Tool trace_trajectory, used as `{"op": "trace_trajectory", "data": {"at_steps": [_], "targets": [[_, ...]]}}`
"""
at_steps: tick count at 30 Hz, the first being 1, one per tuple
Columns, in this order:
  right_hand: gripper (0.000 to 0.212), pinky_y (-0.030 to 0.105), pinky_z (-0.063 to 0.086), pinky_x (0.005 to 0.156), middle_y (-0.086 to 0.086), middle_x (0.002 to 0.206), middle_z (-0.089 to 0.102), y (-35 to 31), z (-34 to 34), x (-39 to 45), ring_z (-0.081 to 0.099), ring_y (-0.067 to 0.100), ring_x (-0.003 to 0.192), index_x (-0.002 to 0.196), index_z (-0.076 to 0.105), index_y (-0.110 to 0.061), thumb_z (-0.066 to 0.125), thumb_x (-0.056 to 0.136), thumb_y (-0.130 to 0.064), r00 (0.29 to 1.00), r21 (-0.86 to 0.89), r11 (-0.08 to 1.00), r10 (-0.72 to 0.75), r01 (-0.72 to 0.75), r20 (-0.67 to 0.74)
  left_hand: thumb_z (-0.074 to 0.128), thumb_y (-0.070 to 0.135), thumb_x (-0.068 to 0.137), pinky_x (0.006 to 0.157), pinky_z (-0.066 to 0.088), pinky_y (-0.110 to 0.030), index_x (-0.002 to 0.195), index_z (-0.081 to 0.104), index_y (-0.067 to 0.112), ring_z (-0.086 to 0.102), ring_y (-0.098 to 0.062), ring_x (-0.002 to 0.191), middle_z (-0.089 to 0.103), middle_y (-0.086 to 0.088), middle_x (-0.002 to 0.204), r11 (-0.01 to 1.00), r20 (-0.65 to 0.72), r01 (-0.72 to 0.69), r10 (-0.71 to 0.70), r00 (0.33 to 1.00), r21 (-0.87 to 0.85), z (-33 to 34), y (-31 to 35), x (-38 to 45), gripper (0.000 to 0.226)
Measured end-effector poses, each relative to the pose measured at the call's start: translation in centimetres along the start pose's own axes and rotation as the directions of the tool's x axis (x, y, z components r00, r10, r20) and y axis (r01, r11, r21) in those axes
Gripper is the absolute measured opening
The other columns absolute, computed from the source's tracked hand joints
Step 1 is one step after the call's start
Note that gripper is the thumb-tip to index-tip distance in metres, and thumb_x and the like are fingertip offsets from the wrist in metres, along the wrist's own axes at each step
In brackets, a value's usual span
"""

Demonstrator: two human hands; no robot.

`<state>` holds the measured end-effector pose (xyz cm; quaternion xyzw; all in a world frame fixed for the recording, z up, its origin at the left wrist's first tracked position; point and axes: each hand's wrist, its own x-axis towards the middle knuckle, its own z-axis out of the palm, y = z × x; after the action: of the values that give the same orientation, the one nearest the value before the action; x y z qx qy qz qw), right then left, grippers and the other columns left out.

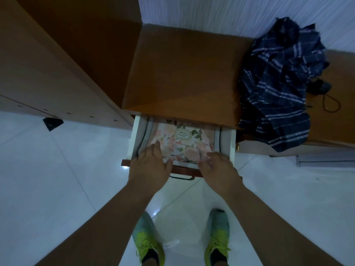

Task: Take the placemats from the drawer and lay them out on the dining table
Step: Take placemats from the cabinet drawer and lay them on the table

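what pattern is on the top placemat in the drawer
Floral: pink and peach roses with green leaves on the placemat, seen in the head view.

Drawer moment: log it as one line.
drawer: open | placemats: inside | left hand: on placemats, open | right hand: on placemats, open | lifted: not yet

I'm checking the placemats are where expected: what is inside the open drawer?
A floral placemat lies in the drawer, both hands on its near edge. Anything beneath it is hidden.

Placemats [182, 139] lie in the open drawer [134, 135] under the cabinet top [182, 73]; an umbrella [282, 83] lies at that top's right edge.
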<state>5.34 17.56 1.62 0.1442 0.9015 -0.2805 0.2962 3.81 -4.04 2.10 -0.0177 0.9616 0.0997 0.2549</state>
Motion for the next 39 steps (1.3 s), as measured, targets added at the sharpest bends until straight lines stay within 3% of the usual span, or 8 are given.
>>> {"op": "trace_trajectory", "data": {"at_steps": [7,11,15,23,28,33,36,39], "targets": [[0.059,0.034,0.04,0.102,0.014,0.14,0.044,-2.3,0.3,4.3,0.046,0.031,0.127,0.143,0.038,-0.012,0.046,0.097,-0.047,0.926,-0.05,0.963,0.269,-0.266,0.264,0.051,0.047,0.089,0.103,0.047,-0.05,0.142,0.042,0.012,0.05,-0.037,0.127,0.048,-0.015,0.138,0.966,0.321,0.257,-0.233,0.918,-0.036,-0.5,-0.9,4.7,0.064],[0.08,0.039,0.033,0.105,0.009,0.149,0.034,-2.6,1.9,6.3,0.034,0.035,0.135,0.144,0.038,-0.021,0.05,0.075,-0.06,0.899,0.048,0.916,0.379,-0.398,0.218,0.055,0.044,0.093,0.111,0.04,-0.048,0.151,0.032,0.01,0.036,-0.036,0.14,0.035,-0.016,0.148,0.961,0.306,0.265,-0.23,0.924,-0.079,0.2,-0.4,5.8,0.071],[0.073,0.041,0.049,0.099,0.011,0.124,0.06,-0.5,3.6,8.7,0.058,0.035,0.108,0.116,0.062,-0.018,0.051,0.056,-0.059,0.886,0.177,0.868,0.45,-0.463,0.111,0.064,0.024,0.09,0.103,0.041,-0.033,0.141,0.053,0.01,0.047,-0.033,0.132,0.042,-0.015,0.147,0.901,0.232,0.304,-0.239,0.943,-0.309,0.8,-1.0,7.8,0.053],[0.031,0.039,0.057,0.09,0.013,0.113,0.064,-1.1,2.9,4.6,0.066,0.031,0.097,0.1,0.075,-0.012,0.064,0.077,-0.029,0.913,0.474,0.851,0.355,-0.226,-0.201,0.074,0.0,0.079,0.108,0.048,-0.039,0.132,0.057,0.01,0.056,-0.032,0.127,0.052,-0.012,0.143,0.869,0.045,0.21,-0.213,0.976,-0.448,2.2,-3.0,6.8,0.057],[0.037,0.039,0.054,0.095,0.01,0.116,0.067,-1.9,1.2,4.4,0.065,0.027,0.103,0.119,0.069,-0.01,0.066,0.085,-0.024,0.912,0.542,0.808,0.373,-0.23,-0.169,0.056,0.003,0.094,0.103,0.042,-0.029,0.126,0.068,0.01,0.053,-0.032,0.133,0.046,-0.008,0.151,0.841,-0.063,0.25,-0.317,0.946,-0.48,0.0,-1.6,5.6,0.035],[0.008,0.027,0.047,0.083,-0.001,0.086,0.058,-2.2,-0.3,5.1,0.058,0.023,0.088,0.097,0.058,-0.017,0.059,0.09,-0.013,0.91,0.528,0.775,0.415,-0.348,-0.01,0.057,-0.002,0.091,0.093,0.042,-0.022,0.119,0.072,0.006,0.059,-0.033,0.122,0.054,-0.014,0.141,0.78,-0.081,0.238,-0.345,0.935,-0.578,-0.5,-0.9,5.4,0.033],[0.04,0.042,0.056,0.091,0.01,0.113,0.066,-0.8,0.5,6.8,0.065,0.031,0.104,0.123,0.061,-0.012,0.056,0.084,-0.018,0.925,0.477,0.799,0.368,-0.367,0.095,0.061,0.001,0.089,0.089,0.05,-0.027,0.12,0.072,0.008,0.063,-0.033,0.114,0.061,-0.014,0.135,0.651,-0.01,0.318,-0.447,0.894,-0.69,-1.0,-0.7,5.6,0.034],[0.042,0.049,0.058,0.089,0.013,0.125,0.059,-0.8,0.6,7.0,0.062,0.036,0.111,0.131,0.054,-0.016,0.052,0.091,-0.004,0.928,0.546,0.755,0.345,-0.363,0.14,0.062,0.004,0.09,0.09,0.052,-0.031,0.128,0.067,0.01,0.061,-0.034,0.116,0.06,-0.015,0.138,0.589,0.014,0.31,-0.452,0.892,-0.746,-1.4,-0.8,5.4,0.039]]}}
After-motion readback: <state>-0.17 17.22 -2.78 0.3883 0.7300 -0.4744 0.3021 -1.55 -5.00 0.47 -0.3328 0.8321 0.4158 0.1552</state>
